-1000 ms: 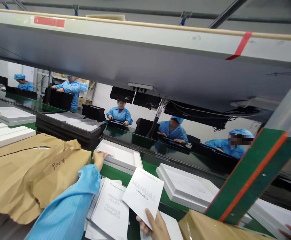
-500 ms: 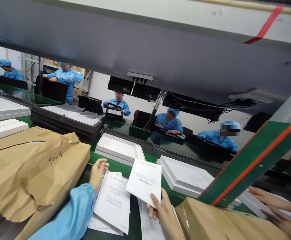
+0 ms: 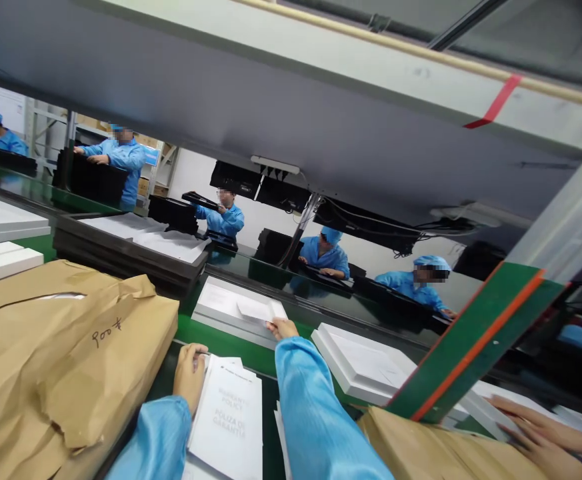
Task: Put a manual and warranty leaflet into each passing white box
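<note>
Across the green strip of the counter (image 3: 241, 353), the R hand (image 3: 285, 329) reaches to an open shallow white cardboard box (image 3: 215, 303), grip closed w/ fingers pinching the near R corner of a thin white paper booklet (image 3: 255, 311), which sits at the box's R part; can't tell if it's touching the bottom. L hand (image 3: 189, 377) is at the L edge of a stack of white printed booklets (image 3: 233, 417), top one reading "Warranty Policy / Póliza de Garantía", fingers bent; can't tell if that grip's clamped on any. Big crumpled brown paper bundle (image 3: 105, 353) marked "900#" just L of it; 2nd open white box (image 3: 365, 360) to the R, nr a brown paper-wrapped pack (image 3: 421, 447). Far R, a co-worker's hands (image 3: 531, 427) are at another white box. Opp. side: ppl in blue smocks + caps.
</note>
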`<action>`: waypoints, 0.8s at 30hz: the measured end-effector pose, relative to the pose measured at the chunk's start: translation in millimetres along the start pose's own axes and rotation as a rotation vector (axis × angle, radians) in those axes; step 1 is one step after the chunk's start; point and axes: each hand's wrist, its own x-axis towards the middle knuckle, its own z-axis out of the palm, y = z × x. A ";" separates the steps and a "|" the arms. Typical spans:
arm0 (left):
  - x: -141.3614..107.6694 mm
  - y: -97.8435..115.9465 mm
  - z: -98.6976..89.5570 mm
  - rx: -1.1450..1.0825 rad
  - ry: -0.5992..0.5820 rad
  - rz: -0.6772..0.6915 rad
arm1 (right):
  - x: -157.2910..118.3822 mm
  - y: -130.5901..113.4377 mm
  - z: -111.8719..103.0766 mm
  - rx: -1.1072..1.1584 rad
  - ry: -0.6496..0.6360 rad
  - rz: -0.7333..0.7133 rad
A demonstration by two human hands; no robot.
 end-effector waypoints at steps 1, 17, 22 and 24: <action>0.2 -0.2 0.3 -0.007 -0.001 0.002 | 1.8 3.0 -0.7 0.002 0.001 0.022; 0.7 4.3 -2.7 0.092 -0.036 -0.023 | -50.0 -31.5 -39.9 -0.142 0.038 -0.029; 0.8 6.8 -4.6 0.138 -0.055 -0.049 | -138.4 -34.5 -74.5 -0.318 -0.018 -0.313; 0.5 9.2 -5.6 0.158 -0.062 -0.055 | -177.6 -15.4 -73.8 -0.439 -0.069 -0.353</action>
